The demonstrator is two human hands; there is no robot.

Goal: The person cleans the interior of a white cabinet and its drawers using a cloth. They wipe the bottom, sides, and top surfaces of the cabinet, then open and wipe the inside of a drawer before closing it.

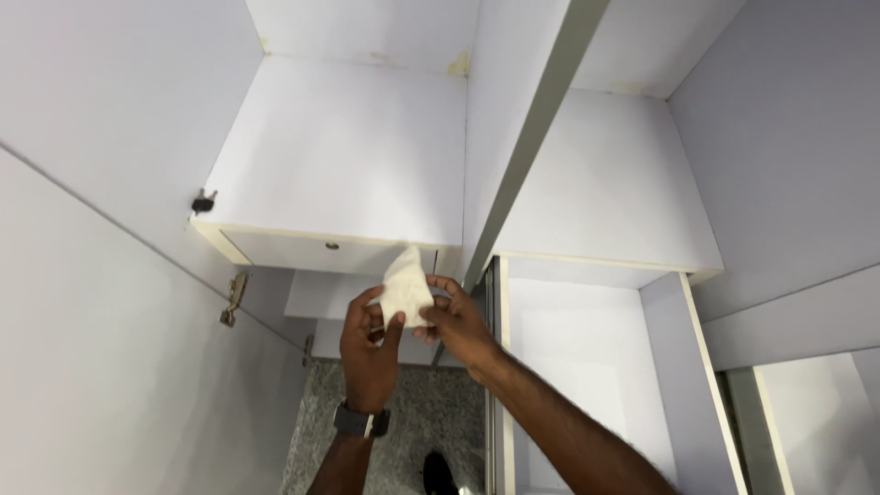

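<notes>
Two hands are in view, the left hand [368,346] and the right hand [456,323], sharing one white cloth [406,289] pinched between them. One dark wristwatch [361,422] sits on the left wrist. The white cupboard has two open shelves, a left shelf [344,156] and a right shelf [610,188]. Two metal door hinges [234,300] show at left, one key [203,200], and one dark shoe [438,473] on the speckled floor [412,412].

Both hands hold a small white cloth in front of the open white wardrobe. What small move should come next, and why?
Probably bring the white cloth up onto the front edge of the left shelf just above it. Left hand and right hand pinch the cloth between them, bunched, in the air just below that edge, touching nothing else. The shelf is the nearest surface.
</notes>
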